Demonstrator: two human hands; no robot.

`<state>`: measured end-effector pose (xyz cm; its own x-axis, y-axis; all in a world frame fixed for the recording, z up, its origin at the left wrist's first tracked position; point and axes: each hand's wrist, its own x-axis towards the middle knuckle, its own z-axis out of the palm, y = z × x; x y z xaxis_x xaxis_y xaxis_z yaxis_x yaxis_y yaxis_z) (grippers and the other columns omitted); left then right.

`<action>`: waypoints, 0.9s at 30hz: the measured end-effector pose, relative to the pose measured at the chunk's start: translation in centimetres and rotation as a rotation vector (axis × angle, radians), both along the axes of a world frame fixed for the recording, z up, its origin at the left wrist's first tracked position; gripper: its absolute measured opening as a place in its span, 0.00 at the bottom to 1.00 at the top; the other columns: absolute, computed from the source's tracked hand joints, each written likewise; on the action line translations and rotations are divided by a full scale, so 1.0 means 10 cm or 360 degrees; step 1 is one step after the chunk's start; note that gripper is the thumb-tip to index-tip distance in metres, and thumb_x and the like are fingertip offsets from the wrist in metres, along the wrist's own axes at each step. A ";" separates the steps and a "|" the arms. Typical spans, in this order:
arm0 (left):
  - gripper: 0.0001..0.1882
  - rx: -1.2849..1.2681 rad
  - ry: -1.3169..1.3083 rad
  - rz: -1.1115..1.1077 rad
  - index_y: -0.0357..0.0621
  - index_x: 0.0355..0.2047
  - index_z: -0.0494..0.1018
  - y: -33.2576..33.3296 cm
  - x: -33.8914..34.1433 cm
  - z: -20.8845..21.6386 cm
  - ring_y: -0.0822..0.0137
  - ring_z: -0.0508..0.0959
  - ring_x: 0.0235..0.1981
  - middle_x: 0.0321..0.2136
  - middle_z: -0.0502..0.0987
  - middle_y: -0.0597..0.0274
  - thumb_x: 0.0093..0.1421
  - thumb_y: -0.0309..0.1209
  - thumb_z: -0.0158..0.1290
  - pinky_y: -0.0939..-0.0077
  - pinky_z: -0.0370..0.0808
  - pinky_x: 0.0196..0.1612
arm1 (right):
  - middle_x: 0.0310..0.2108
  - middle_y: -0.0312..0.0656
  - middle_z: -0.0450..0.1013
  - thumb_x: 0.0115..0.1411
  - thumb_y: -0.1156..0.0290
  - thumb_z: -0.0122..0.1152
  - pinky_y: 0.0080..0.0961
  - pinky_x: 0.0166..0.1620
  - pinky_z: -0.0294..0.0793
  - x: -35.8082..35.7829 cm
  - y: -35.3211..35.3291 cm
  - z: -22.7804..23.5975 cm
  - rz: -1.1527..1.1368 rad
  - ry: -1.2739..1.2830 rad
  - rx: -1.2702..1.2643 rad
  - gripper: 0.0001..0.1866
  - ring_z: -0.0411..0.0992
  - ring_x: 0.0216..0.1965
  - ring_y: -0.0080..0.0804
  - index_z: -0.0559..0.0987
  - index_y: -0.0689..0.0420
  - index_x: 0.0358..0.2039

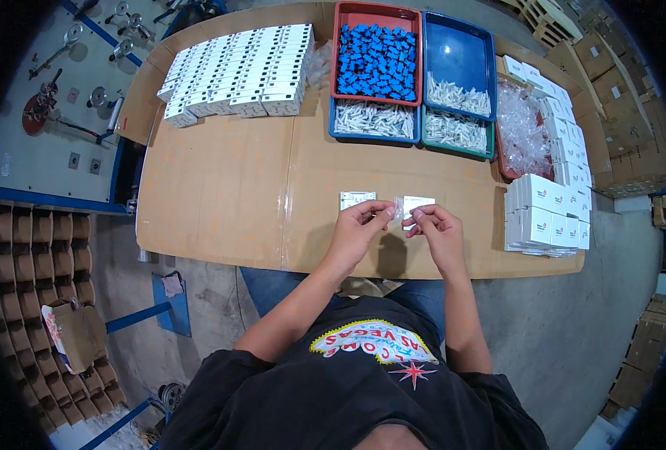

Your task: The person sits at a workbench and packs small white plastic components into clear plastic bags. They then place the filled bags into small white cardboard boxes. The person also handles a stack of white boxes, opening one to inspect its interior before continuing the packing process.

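Note:
A small clear plastic bag point(399, 208) is pinched between the thumb and forefinger of my left hand point(364, 226), above the cardboard-covered table. Close beside it, my right hand point(436, 226) has its fingers drawn together near the bag's other side. What they hold, if anything, is too small to make out. A flat white piece with printed marks point(357, 198) lies just beyond my left hand. Another flat white piece point(420, 201) lies behind my right fingers, partly hidden by them.
Rows of small white boxes point(243, 71) stand at the far left. Trays hold blue parts point(378, 61) and white plastic pieces point(374, 120) at the back. On the right are a tray of clear bags point(523, 131) and stacked white packets point(547, 214). Cardboard point(213, 187) covers the table.

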<state>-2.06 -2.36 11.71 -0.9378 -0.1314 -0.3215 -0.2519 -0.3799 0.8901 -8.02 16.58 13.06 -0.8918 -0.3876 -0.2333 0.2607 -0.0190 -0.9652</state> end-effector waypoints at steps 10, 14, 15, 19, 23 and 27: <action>0.07 -0.0050 0.0069 0.0239 0.37 0.40 0.78 0.03 0.02 -0.08 0.79 0.76 0.34 0.34 0.79 0.69 0.67 0.28 0.60 0.82 0.73 0.39 | 0.37 0.40 0.79 0.62 0.78 0.65 0.23 0.40 0.77 0.11 -0.04 0.20 -0.0276 0.0796 0.0578 0.08 0.76 0.35 0.24 0.81 0.63 0.42; 0.06 -0.0112 0.0094 0.0209 0.37 0.40 0.78 0.07 0.03 -0.10 0.80 0.76 0.33 0.33 0.79 0.70 0.66 0.27 0.60 0.84 0.73 0.38 | 0.37 0.40 0.78 0.62 0.77 0.65 0.22 0.39 0.75 0.21 -0.17 0.26 0.0003 0.0738 0.0437 0.07 0.76 0.35 0.25 0.81 0.63 0.41; 0.06 -0.0094 0.0106 0.0215 0.37 0.39 0.78 0.10 0.03 -0.07 0.80 0.76 0.33 0.33 0.79 0.70 0.66 0.27 0.60 0.84 0.72 0.37 | 0.37 0.40 0.78 0.63 0.77 0.65 0.22 0.39 0.75 0.22 -0.20 0.27 0.0052 0.0746 0.0413 0.07 0.76 0.35 0.24 0.81 0.63 0.41; 0.06 -0.0076 0.0151 0.0240 0.36 0.39 0.78 0.13 0.03 -0.05 0.80 0.77 0.34 0.33 0.80 0.68 0.66 0.27 0.60 0.84 0.74 0.39 | 0.38 0.40 0.78 0.64 0.76 0.64 0.22 0.40 0.76 0.24 -0.26 0.13 -0.0007 0.0554 0.0282 0.08 0.77 0.38 0.24 0.81 0.62 0.43; 0.07 -0.0049 0.0169 0.0173 0.35 0.42 0.79 0.11 0.04 -0.06 0.78 0.80 0.38 0.36 0.82 0.65 0.67 0.27 0.60 0.82 0.76 0.43 | 0.39 0.40 0.78 0.64 0.75 0.65 0.23 0.40 0.77 0.23 -0.28 0.06 -0.0066 0.0447 0.0238 0.09 0.77 0.38 0.24 0.82 0.61 0.44; 0.09 -0.0056 0.0156 0.0155 0.34 0.44 0.80 0.11 0.05 -0.02 0.76 0.81 0.40 0.37 0.83 0.63 0.68 0.27 0.59 0.81 0.77 0.45 | 0.39 0.39 0.78 0.61 0.76 0.69 0.22 0.39 0.77 0.21 -0.26 0.14 -0.0013 0.0523 0.0357 0.11 0.76 0.36 0.23 0.82 0.61 0.44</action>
<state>-1.54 -1.23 11.47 -0.9468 -0.2327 -0.2225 -0.1266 -0.3663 0.9219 -5.97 13.94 14.50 -0.9359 -0.3522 -0.0130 -0.0620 0.2008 -0.9777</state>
